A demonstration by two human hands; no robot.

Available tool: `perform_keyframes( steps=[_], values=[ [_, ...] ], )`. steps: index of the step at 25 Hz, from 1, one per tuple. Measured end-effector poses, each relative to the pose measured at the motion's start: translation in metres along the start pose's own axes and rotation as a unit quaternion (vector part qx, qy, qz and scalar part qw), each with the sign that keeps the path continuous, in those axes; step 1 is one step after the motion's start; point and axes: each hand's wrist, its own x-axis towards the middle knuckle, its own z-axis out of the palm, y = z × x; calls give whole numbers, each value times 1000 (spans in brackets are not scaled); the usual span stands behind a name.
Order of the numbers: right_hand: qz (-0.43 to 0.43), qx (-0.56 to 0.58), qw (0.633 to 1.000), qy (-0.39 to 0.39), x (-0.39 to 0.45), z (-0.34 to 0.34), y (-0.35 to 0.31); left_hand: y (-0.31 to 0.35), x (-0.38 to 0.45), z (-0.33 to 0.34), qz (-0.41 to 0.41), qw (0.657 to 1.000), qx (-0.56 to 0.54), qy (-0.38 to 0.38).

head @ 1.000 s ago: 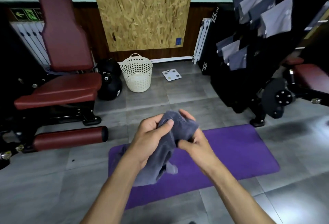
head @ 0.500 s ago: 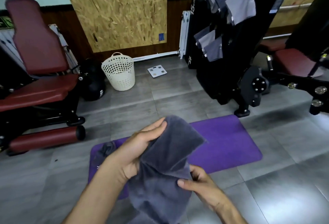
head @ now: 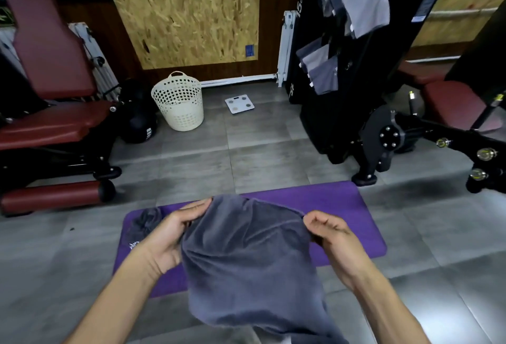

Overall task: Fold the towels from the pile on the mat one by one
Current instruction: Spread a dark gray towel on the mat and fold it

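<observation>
A person is holding a dark grey terry-cloth towel [head: 246, 261] up in the lower centre of the frame, above a purple foam exercise mat [head: 342, 206] that is lying flat on the grey tiled floor [head: 191, 157]. The left hand [head: 167, 237] is gripping the towel's upper edge on the left side of the picture, thumb on top and fingers curled beneath, while the right hand [head: 328, 231] is pinching the opposite corner at centre right, fingers bent around the hem. Between the two hands the cloth is sagging and hanging in soft, thick folds toward the bottom edge, so it is looking limp and plush rather than crisp. To do this step well, the hands probably need to be drawing apart until the top hem is running straight and taut, with both corners held level, so the towel is hanging square before any fold is being made; a slack or twisted edge would likely be giving a crooked fold. At centre left, on the mat's near-left end, a crumpled dark grey pile of cloth [head: 145, 223] is lying, partly hidden by the left wrist, and this is presumably the remaining towels. Farther back, at upper centre left, a cream perforated plastic laundry basket [head: 179, 104] is standing upright on the tiles.
</observation>
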Motion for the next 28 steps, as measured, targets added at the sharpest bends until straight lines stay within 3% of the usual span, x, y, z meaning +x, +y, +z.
perform_keyframes(
  steps=[3,5,7,9,13,15,18,20,22,24,26,28],
  values=[
    [-46,-19,997,55,36,-18,-27,7,52,-3,-33,999,25,-12],
    [-71,-51,993,83,64,-28,-41,5,96,-1,-56,990,130,-14],
    [-92,-128,985,64,91,-32,-54,4,133,13,-37,958,277,-63],
    [-123,-211,969,42,115,-37,-63,5,163,36,32,919,378,-105],
    [-150,-312,938,-28,150,-39,-89,27,184,99,192,870,423,-166],
    [-172,-365,914,-38,166,-47,-110,43,195,125,262,851,432,-144],
    [-217,-406,886,-56,186,-70,-138,64,211,155,270,889,344,-136],
    [-222,-421,876,-75,200,-90,-143,71,217,171,262,892,341,-135],
    [-208,-403,885,-102,213,-117,-141,73,224,188,288,865,399,-99],
    [-189,-393,887,-152,222,-145,-135,75,230,203,321,815,480,-45],
    [-141,-374,891,-214,230,-166,-127,78,233,218,338,768,543,-11],
    [-91,-374,892,-237,240,-181,-115,85,234,224,351,743,569,14]
  ],
)
